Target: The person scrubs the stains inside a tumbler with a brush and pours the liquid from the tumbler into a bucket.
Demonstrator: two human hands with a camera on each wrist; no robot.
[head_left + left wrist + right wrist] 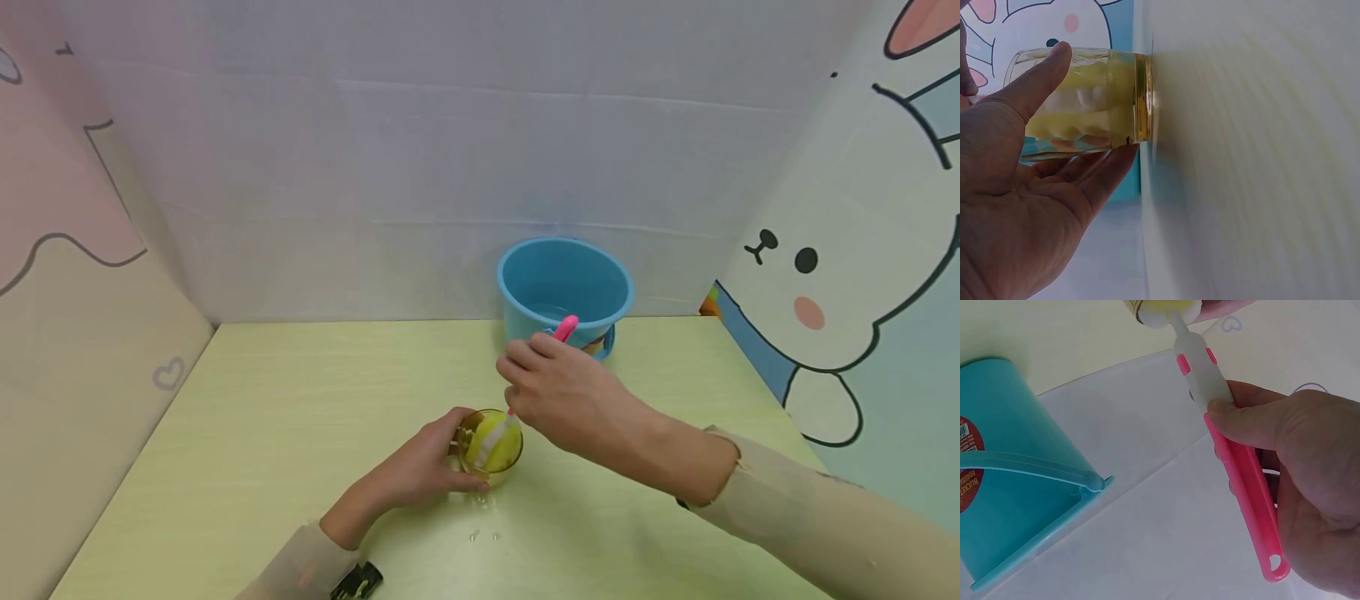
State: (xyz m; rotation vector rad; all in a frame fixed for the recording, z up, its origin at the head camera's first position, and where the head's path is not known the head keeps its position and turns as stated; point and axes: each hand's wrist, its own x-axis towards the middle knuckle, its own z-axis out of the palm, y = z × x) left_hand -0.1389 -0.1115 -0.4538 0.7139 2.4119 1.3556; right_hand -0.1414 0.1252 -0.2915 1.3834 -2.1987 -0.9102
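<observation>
Right wrist: fingers (1252, 394) grip brush (1238, 462) near blue bucket (1022, 419) labelled "BUCKET".

Bare hands (566, 392) emerge from beige sleeves (832, 517), a black fitting (357, 581) by the left.

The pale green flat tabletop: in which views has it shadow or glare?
Head view: whitish glare on the near side of the tabletop, soft shadow right of the round amber glass cup; left wrist view: dimmer, with shadow beside the cup's base; right wrist view: no obvious glare where it shows.
</observation>
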